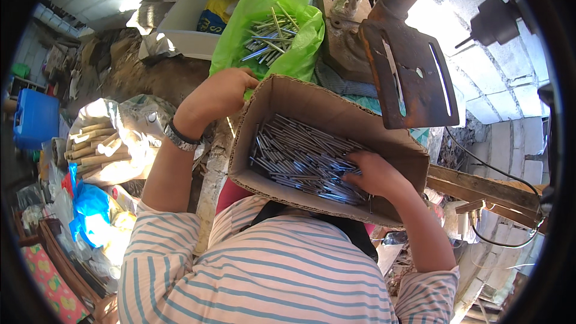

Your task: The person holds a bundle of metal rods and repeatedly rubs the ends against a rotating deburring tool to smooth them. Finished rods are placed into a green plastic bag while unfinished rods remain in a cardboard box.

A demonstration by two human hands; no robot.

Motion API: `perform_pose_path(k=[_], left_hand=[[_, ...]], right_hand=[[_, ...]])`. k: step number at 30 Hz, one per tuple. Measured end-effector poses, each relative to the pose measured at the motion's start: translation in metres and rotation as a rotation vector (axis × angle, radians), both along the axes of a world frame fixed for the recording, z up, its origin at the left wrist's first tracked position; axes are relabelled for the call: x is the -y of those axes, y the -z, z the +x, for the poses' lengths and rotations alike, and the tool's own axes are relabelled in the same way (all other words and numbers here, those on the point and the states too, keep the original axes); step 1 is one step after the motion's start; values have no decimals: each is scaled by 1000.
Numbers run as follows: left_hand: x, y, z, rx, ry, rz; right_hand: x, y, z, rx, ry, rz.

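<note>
The far corner of an open brown cardboard box (390,144) is gripped by the left hand (223,90). Thin grey metal rods (300,159) inside it are pressed under the right hand (373,173), fingers curled. A green plastic bag (240,30) of similar rods is seen just beyond the left hand.

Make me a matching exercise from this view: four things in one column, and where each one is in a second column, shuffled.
Things:
1. right hand
2. left hand
3. green plastic bag
4. blue container

Places:
A. at the far left edge of the view
B. on the far left corner of the cardboard box
C. beyond the box, holding metal rods
D. inside the box, on the metal pins

Pairs: 1-D, 2-B, 3-C, 4-A
</note>
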State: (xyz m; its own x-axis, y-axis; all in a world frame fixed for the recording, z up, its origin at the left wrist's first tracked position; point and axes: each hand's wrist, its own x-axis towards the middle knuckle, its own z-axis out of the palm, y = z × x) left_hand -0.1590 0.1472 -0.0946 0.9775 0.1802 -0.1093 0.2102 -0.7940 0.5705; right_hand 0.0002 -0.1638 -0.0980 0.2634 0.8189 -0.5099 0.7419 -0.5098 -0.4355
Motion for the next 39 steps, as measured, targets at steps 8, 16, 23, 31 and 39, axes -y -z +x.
perform_pose_path(k=[8,16,23,31,39], left_hand=[[13,-1,-16,131,-86,125],[30,-9,-35,232,-180,121],[36,-11,-38,267,-216,187],[34,-22,-47,321,-210,223],[44,-43,-49,384,-186,136]], right_hand=[[-38,111,-19,246,-137,141],[-28,117,-17,134,-99,-28],[-32,108,-10,-131,-54,-183],[-29,83,9,-358,157,-131],[-34,53,7,-431,226,-213]])
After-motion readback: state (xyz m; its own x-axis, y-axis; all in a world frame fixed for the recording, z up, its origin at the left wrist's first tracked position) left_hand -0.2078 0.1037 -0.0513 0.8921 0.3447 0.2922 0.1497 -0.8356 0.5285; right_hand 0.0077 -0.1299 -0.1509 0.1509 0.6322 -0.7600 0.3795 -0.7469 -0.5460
